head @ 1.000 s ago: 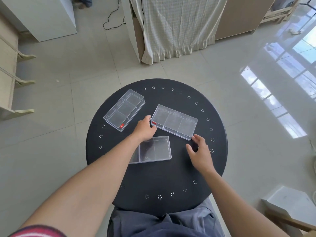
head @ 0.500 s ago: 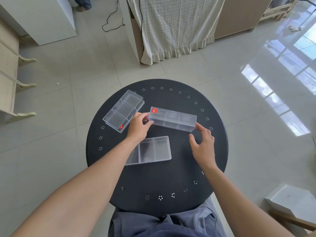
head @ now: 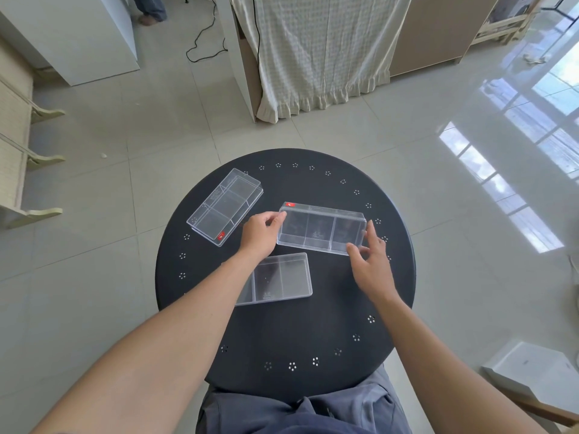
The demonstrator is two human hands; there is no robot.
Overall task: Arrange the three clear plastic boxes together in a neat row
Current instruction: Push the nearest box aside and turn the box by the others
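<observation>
Held box (head: pixel 322 228): clear, three compartments, red sticker at its far left corner. We have it by both short ends, tipped up on its long side, over the right-centre of the round black table (head: pixel 282 333). Whether its lower edge touches the top or clears it, we cannot tell.

Left hand (head: pixel 260 234) pinches the left end, fingertips curled onto the wall. Right hand (head: pixel 371 264) clasps the right end, thumb on the near face, fingers behind. Both closed on the box, neither tight by the look of it.

Near box (head: pixel 279 278): flat on the table, just below the held one, partly under our left forearm. Far box (head: pixel 225 206): flat, angled, at the table's left edge, apart from the others.

Judgement on the step: lay the held box flat first, then bring its long side parallel to the near box and slide it in until the walls meet. Keep the grip on the ends, so the long sides stay free to mate. Clear plastic on a smooth top likely skates; press down lightly while closing the gap. The far box needs turning afterwards.
</observation>
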